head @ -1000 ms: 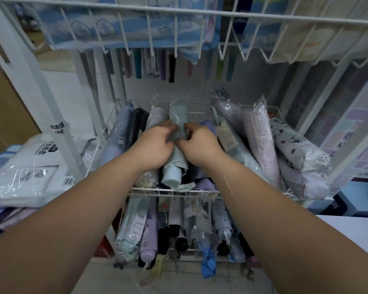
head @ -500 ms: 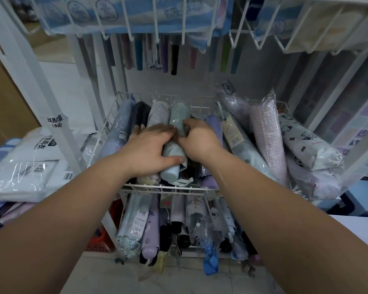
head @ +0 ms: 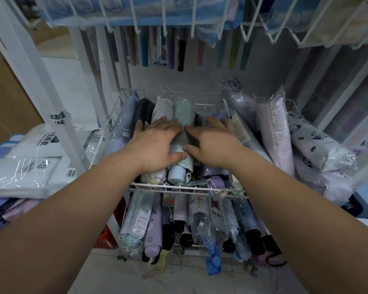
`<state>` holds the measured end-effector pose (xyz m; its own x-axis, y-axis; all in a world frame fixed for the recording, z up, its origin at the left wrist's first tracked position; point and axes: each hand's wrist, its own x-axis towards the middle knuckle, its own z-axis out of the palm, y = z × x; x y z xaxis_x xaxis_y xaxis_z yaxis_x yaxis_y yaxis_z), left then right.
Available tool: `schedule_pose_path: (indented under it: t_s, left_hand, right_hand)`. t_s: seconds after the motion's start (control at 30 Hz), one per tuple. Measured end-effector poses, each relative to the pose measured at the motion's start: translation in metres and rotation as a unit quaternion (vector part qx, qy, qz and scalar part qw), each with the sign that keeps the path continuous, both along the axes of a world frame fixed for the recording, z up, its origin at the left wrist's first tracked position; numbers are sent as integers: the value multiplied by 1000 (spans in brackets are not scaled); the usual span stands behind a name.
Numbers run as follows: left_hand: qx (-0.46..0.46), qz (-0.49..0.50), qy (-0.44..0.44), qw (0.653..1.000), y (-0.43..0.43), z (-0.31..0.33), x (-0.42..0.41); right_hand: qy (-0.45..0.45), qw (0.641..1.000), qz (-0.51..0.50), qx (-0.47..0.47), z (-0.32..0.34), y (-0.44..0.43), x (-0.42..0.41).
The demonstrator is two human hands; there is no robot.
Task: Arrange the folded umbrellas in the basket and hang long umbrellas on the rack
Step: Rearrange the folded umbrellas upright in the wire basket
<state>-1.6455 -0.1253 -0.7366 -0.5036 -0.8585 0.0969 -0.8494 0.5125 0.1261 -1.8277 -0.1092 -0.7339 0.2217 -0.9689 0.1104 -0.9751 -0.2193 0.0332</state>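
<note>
At the middle of the tall white metal rack (head: 36,85), a white wire basket (head: 179,187) holds folded umbrellas lying side by side in clear sleeves. A second tier of folded umbrellas (head: 153,228) slopes below it at 6 o'clock. Flat white plastic-wrapped packs (head: 19,166) are stacked at 9 o'clock. At 3 o'clock a pink checked folded umbrella (head: 274,132) leans beside a white cat-print folded umbrella (head: 312,141). Long umbrellas (head: 180,54) hang in a row at 12 o'clock. A pale green folded umbrella (head: 184,111) lies in the basket's centre between both hands. The left hand (head: 155,145) lies flat across its neighbours, thumb pressing the green one's side. The right hand (head: 212,145) is spread over purple umbrellas, its thumb touching the green one.
</note>
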Motion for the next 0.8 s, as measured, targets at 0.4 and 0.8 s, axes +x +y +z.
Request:
schedule_pose_path:
  t_s: [0.4, 0.8]
  left_hand:
    - [1, 23, -39, 999, -2, 8, -14]
    - [-20, -33, -80, 996, -4, -8, -40]
  right_hand:
    - [-135, 977, -70, -152, 0, 19, -34]
    - [-175, 978, -109, -46, -9, 25, -29]
